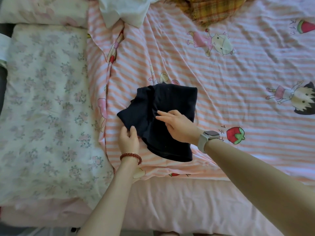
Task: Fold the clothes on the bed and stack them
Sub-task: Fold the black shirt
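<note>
The left hand (128, 140) fingers pinch the dark navy garment (160, 120) edge, the right hand (180, 128) fingers lie released flat on it, with free striped sheet (238, 103) beyond them.

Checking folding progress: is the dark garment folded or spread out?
Folded, not yet neat: the dark garment is a compact layered bundle. The left hand pinches a flap; the right hand presses flat on top.

striped bed (238, 103), navy garment (170, 103), floral quilt (47, 108)
</note>
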The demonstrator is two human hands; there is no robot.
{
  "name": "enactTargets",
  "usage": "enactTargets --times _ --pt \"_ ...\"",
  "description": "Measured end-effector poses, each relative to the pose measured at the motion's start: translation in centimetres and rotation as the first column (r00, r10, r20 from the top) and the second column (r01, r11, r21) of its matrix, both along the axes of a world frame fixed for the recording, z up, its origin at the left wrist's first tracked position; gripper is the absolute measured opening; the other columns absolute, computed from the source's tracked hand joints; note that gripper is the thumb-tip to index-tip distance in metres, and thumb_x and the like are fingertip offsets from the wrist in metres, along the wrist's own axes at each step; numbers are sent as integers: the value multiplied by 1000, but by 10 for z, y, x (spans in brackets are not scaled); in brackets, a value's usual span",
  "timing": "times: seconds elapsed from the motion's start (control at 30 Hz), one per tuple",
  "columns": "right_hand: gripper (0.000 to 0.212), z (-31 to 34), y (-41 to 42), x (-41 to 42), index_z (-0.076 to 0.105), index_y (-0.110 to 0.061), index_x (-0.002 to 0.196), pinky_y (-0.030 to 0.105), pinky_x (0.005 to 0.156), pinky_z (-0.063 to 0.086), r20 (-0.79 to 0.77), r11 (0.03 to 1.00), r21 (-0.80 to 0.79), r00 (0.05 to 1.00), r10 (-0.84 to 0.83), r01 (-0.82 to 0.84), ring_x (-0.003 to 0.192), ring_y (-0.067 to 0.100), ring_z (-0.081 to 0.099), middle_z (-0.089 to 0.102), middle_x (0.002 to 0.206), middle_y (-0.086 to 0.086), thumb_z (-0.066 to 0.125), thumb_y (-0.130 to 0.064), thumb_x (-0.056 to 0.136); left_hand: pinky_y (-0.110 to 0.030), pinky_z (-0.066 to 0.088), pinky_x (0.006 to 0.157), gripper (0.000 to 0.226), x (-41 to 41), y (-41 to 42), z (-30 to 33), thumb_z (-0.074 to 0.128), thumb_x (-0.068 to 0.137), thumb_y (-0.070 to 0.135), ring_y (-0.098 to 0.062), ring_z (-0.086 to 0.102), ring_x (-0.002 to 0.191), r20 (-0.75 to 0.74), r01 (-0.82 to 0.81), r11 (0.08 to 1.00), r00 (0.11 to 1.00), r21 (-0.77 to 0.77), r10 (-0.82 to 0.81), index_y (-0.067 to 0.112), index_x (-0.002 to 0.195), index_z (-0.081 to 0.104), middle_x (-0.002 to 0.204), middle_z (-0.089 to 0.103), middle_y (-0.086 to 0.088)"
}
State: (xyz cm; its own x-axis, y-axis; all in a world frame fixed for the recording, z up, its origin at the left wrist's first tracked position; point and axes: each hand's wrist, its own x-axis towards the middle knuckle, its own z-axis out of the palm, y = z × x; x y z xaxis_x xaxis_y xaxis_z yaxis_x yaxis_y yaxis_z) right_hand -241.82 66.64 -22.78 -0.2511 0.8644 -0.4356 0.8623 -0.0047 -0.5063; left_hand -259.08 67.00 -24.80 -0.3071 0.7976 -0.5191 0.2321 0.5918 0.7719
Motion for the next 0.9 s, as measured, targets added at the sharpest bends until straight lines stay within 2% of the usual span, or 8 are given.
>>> enactTargets --times 0.07,0.17,0.23,0.37,0.57,0.73,0.83,0.9 --pt "40 3 0 5 51 -14 133 41 100 38 -80 974 153 984 -158 169 125 24 40 47 141 -1 38 -6 95 -33 49 80 16 -3 -9 0 52 93 16 -18 58 87 73 -87 996 993 -20 88 10 108 51 99 59 -5" --pt "35 7 11 14 56 -7 125 38 93 40 -52 904 307 954 -297 298 113 29 47 56 127 9 41 -4 94 -7 45 68 13 0 -15 1 58 90 24 1 59 77 106 -86 996 990 -23 88 17 99 53 90 60 7" --pt "34 10 25 17 55 -8 127 36 90 41 -31 899 317 950 -310 303 112 28 47 56 124 9 41 -7 96 -4 41 55 12 4 -8 2 61 88 27 1 56 69 123 -73 996 989 -59 80 18 83 55 79 59 9" --pt "42 15 63 10 42 -17 139 35 96 39 28 950 249 979 -201 188 127 23 36 46 137 2 42 -18 97 -14 43 68 21 11 12 7 62 88 21 -7 58 84 186 -43 998 981 -42 50 12 106 57 93 62 6" --pt "36 21 112 -3 49 -20 128 43 92 44 -21 990 118 997 -77 79 124 27 40 44 136 -3 43 -12 93 -3 42 65 4 9 17 14 56 91 13 7 56 71 42 193 965 978 178 -203 15 90 58 80 60 10" --pt "51 13 116 0 39 -27 137 37 73 45 79 997 69 996 40 -46 119 28 42 36 142 -9 41 -7 90 -30 35 56 16 -2 10 2 54 91 5 -12 38 54 -222 372 891 921 262 -319 0 76 58 62 42 1" --pt "62 9 125 -5 25 -32 145 33 81 41 17 998 -29 999 -46 47 127 26 36 32 148 -12 40 -8 91 -8 36 57 22 -4 5 5 57 86 -7 -4 37 58 -304 488 783 868 386 -392 -3 105 67 73 37 7" --pt "60 12 130 -9 28 -32 145 32 87 40 -17 998 -70 1000 4 -5 108 18 45 44 138 -10 42 -8 92 -9 36 57 32 -8 4 8 57 83 -10 -9 38 58 -348 573 710 818 409 -459 0 113 64 78 40 -1"
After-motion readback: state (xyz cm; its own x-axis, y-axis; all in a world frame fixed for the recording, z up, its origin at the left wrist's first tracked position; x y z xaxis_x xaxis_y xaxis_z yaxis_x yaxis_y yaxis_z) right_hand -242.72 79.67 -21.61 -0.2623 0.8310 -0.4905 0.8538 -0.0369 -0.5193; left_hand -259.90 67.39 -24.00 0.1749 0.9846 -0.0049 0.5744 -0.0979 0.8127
